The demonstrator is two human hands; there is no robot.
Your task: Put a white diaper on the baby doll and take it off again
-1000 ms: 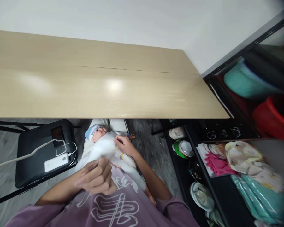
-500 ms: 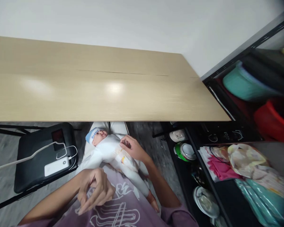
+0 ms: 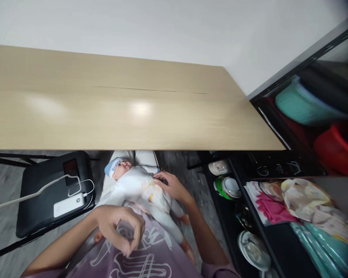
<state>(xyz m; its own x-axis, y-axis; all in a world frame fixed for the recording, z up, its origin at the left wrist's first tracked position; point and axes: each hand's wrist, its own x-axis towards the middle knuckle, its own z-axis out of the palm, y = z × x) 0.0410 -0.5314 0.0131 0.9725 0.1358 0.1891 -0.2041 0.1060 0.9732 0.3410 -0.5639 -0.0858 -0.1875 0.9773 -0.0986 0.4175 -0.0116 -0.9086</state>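
A baby doll [image 3: 133,177] in a white outfit and a blue-and-white cap [image 3: 115,166] lies face up across my lap, its head to the left. It wears a printed diaper [image 3: 159,196] over its clothes. My right hand [image 3: 174,187] rests at the diaper's upper right edge with its fingers stretched out and apart. Closer to me, my left hand [image 3: 123,226] hovers over my purple shirt [image 3: 150,258]. Its thumb and fingers curl into a ring, tips together, and nothing shows inside it.
A wooden table [image 3: 118,116] spans the front, its edge just beyond the doll. To the left, a black stool [image 3: 40,193] carries a white power bank [image 3: 69,204] with cables. On the right, black shelves hold a teal basin [image 3: 304,102], a red basin [image 3: 336,148], cloths and plastic packs.
My right hand has moved slightly right, its fingers opening out and uncovering more of the diaper. My left hand has turned, its fingers now curled into a ring.
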